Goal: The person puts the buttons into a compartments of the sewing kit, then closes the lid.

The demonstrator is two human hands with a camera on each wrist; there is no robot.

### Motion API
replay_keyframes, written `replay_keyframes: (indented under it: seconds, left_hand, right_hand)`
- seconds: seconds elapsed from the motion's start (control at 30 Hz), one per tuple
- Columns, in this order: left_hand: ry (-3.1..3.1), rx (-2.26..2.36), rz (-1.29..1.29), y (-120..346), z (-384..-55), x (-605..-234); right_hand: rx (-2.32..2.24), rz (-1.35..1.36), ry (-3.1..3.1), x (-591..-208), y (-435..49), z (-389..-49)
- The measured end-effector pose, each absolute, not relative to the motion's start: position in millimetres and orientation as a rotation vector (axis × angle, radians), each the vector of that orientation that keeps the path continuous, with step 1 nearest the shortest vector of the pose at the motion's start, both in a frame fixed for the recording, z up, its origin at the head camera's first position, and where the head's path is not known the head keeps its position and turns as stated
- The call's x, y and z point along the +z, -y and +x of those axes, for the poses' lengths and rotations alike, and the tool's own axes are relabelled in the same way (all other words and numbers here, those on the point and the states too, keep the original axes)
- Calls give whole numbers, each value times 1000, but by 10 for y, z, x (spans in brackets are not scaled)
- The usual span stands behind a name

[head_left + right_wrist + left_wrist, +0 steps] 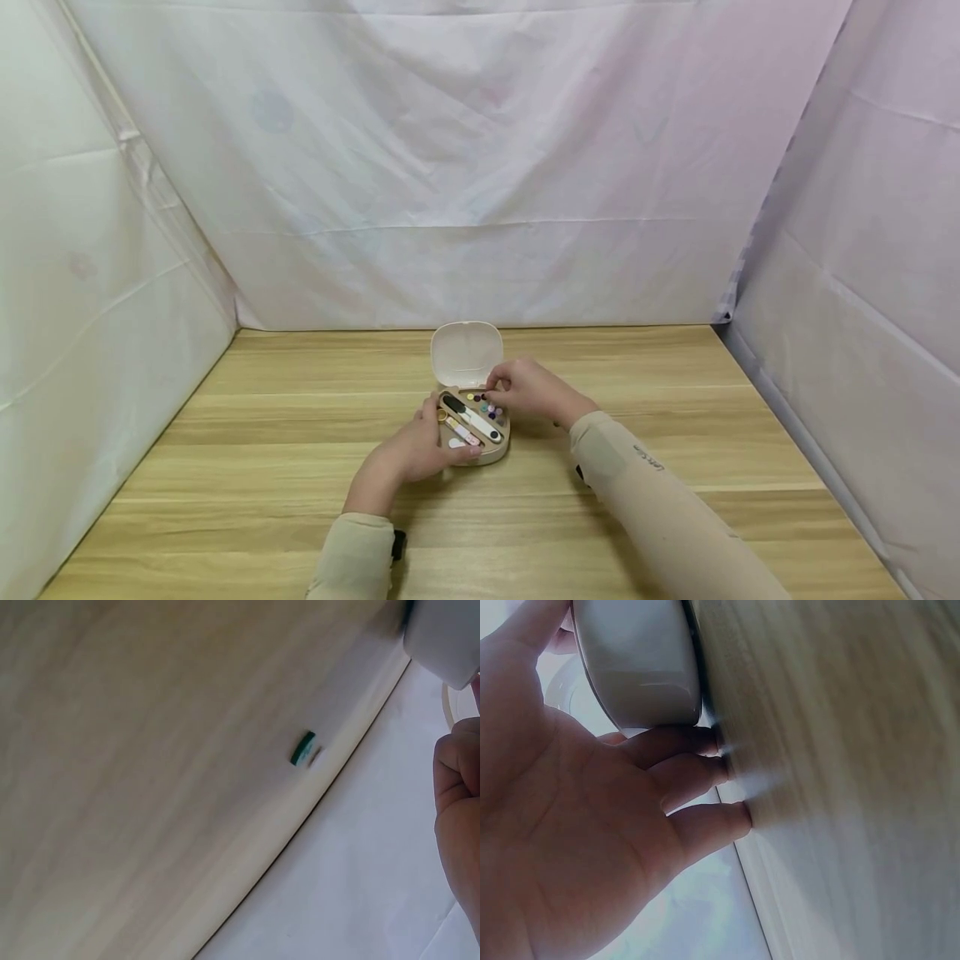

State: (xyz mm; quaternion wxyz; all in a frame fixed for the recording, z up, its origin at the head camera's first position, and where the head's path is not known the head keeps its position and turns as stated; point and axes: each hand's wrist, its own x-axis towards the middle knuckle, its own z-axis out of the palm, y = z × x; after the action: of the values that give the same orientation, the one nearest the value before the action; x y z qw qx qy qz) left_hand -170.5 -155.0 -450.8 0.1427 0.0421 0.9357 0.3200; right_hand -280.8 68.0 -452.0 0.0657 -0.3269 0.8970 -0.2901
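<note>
On the wooden table (pixel 262 458), the open case (pixel 491 455) is gripped by the left hand (pixel 412 450) from eight o'clock, thumb at the front rim and fingers along the side, presumably so that sliding is prevented. At two o'clock, the fingertips of the right hand (pixel 531 388) are held together over the buttons (pixel 492 408); whether one is pinched cannot be told. The raised lid (pixel 467 354) is set at twelve, toward the far edge, where the cloth (pixel 480 167) is hung; wider room is left at nine and three.

The head view is bright; the 2 wrist views are dimmer, their tabletop (pixel 855 727) blurred.
</note>
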Motion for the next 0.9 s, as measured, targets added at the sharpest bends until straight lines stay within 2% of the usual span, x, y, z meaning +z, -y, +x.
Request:
replay_keyframes:
  seconds: [0.33,0.9]
  left_hand:
    - [-2702,925,119,1554,-1711,-4523]
    - [-2697,951,115,1549,-1704,-4513]
  right_hand:
    - [-838,-939,-2727,-4407,-712,-2769]
    - [-796,-1034,-2748,-4322,-929,-2754]
